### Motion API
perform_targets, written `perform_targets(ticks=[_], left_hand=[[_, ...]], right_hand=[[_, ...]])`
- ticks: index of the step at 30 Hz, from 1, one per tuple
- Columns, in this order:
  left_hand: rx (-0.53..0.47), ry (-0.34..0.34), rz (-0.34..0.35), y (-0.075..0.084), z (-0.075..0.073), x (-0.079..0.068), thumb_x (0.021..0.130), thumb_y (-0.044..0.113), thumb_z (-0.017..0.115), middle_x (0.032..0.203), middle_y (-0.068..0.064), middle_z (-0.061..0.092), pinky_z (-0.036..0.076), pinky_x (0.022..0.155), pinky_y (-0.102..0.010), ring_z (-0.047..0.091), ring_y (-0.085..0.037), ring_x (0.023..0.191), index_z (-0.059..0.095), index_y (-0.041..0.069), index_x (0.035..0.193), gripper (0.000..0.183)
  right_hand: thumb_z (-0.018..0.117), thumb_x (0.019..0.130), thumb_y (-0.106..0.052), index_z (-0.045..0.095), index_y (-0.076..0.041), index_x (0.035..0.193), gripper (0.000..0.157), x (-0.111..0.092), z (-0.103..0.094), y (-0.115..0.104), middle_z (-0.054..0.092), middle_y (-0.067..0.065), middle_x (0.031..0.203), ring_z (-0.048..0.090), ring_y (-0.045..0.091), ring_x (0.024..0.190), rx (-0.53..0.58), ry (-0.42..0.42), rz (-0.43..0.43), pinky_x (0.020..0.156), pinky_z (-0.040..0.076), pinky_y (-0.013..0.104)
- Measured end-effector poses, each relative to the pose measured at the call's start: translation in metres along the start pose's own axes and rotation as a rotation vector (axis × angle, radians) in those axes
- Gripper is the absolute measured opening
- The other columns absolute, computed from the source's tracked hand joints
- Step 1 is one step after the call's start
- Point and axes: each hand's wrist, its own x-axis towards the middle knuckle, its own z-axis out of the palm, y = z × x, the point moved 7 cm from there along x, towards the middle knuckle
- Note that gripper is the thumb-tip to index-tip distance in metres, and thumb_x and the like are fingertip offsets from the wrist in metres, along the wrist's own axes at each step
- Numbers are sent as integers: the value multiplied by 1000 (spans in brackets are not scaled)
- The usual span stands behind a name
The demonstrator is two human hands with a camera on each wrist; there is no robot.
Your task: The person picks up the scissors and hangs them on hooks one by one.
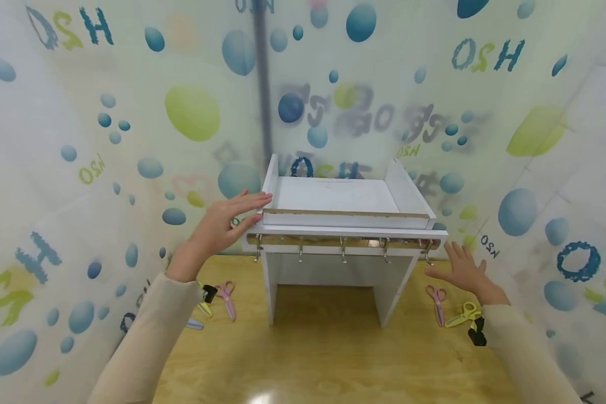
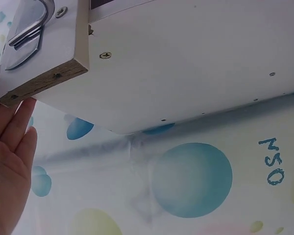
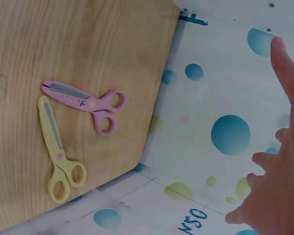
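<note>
A white shelf unit [image 1: 348,221] with a tray-like top stands against the back curtain, and several metal hooks [image 1: 343,250] hang along its front rail. My left hand [image 1: 221,223] rests with extended fingers at the unit's upper left corner; in the left wrist view its fingertips [image 2: 24,115] are at the rail's end, beside a hook [image 2: 27,39]. Off the unit's right end, my right hand [image 1: 466,270] is spread and holds nothing. Pink scissors [image 1: 438,306] and yellow scissors [image 1: 463,314] lie on the table below it.
More pink scissors [image 1: 227,301], yellow scissors [image 1: 205,308] and a blue-handled item [image 1: 194,324] lie left of the unit. The wooden table [image 1: 328,359] is enclosed by a patterned curtain [image 1: 192,112] at the back and sides. Black things [image 1: 477,332] show by both wrists.
</note>
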Motion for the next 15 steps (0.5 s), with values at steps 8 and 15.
perform_targets(ticks=[8, 15], left_hand=[[-11, -15, -53, -1, -1, -4, 93, 3, 68, 134, -10, 66, 34, 119, -45, 60, -30, 128, 66, 6, 131, 38], [-14, -3, -40, -1, -2, 0, 93, 3, 68, 133, -11, 67, 36, 117, -47, 61, -31, 126, 67, 6, 129, 37]], right_hand=[[68, 87, -57, 15, 7, 156, 108, -4, 15, 2, 22, 43, 152, 22, 62, 138, -10, 102, -54, 100, 12, 87], [68, 89, -53, 20, 12, 153, 103, -13, 21, 8, 25, 44, 150, 26, 63, 134, -8, 138, -56, 102, 21, 82]])
